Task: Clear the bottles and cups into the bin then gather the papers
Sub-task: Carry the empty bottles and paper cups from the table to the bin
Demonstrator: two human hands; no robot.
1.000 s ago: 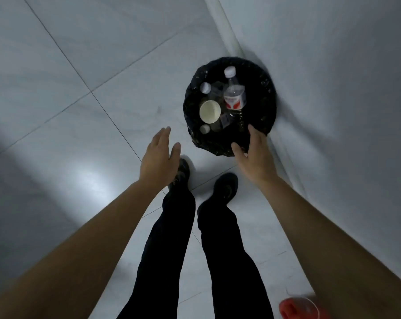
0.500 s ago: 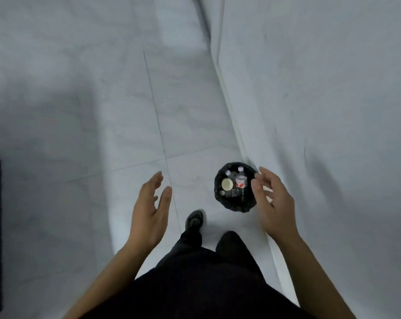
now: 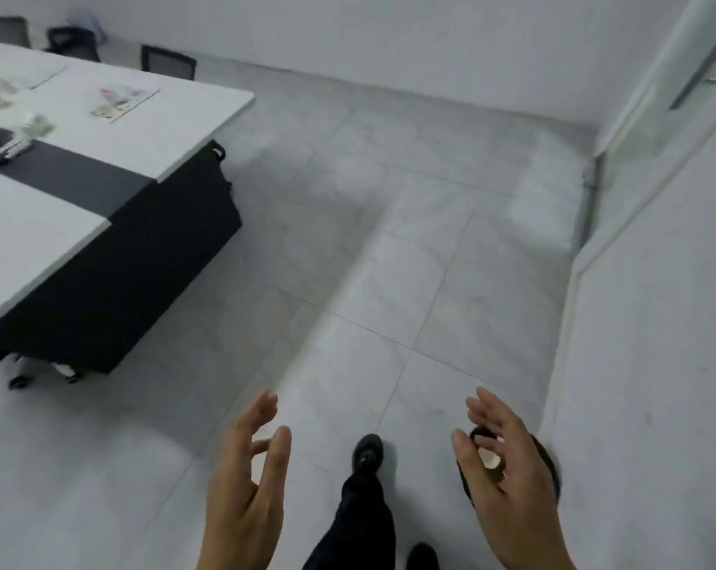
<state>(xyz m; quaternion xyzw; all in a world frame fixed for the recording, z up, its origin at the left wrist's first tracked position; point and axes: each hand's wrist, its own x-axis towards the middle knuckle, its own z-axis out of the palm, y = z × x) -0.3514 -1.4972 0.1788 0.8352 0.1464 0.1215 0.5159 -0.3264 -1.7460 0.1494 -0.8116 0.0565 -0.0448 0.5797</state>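
My left hand [image 3: 247,483] and my right hand [image 3: 506,483] hover at the bottom of the view, fingers spread, holding nothing. The black-lined bin [image 3: 547,458] sits on the floor by the right wall, mostly hidden behind my right hand; a pale cup [image 3: 490,458] shows inside it between my fingers. Far left, the white table [image 3: 175,133] carries scattered papers [image 3: 119,102] and more blurred papers [image 3: 37,125] toward its left end.
The table has a black centre strip and a black base on castors [image 3: 72,376]. Dark chairs [image 3: 167,61] stand behind it. Grey tiled floor [image 3: 389,240] spreads between table and right wall. A glass door frame [image 3: 652,96] is at far right. My dark shoe [image 3: 367,450] is forward.
The view has lifted from looking down into the bin to looking across the room at the table. The bin slid to the lower right behind my right hand. Both hands stayed empty.
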